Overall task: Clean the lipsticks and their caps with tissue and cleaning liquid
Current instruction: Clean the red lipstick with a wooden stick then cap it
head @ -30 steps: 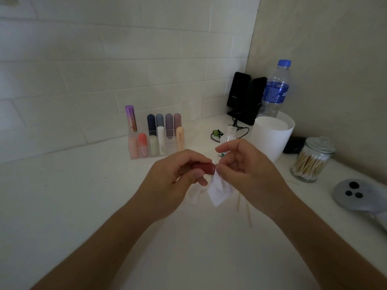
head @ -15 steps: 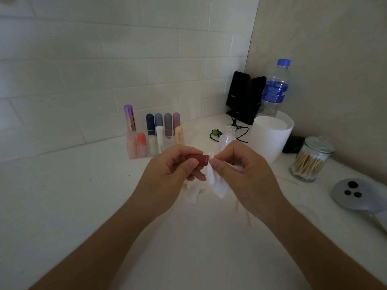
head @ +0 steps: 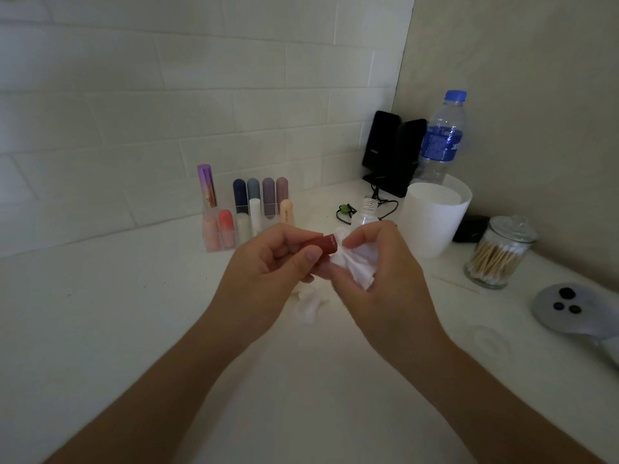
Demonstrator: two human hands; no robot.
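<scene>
My left hand (head: 268,266) pinches a dark red lipstick tube (head: 322,245) held sideways, its end pointing right. My right hand (head: 375,272) holds a crumpled white tissue (head: 355,262) pressed against that end. More crumpled tissue (head: 310,301) lies on the counter under my hands. A small clear bottle (head: 367,212) with an open threaded neck stands just behind my right hand. Several lipsticks stand in a clear organizer (head: 248,212) by the tiled wall, with a tall purple tube (head: 207,185) at its left.
A white cup (head: 432,222) stands at the right, a water bottle (head: 442,139) and black speakers (head: 393,152) behind it. A glass jar of cotton swabs (head: 499,256) and a grey controller (head: 576,313) sit further right. A black cable (head: 365,209) lies near the clear bottle.
Both hands have risen slightly together. The tissue has bunched up around the end of the red tube, where before it hung below my right fingers.
</scene>
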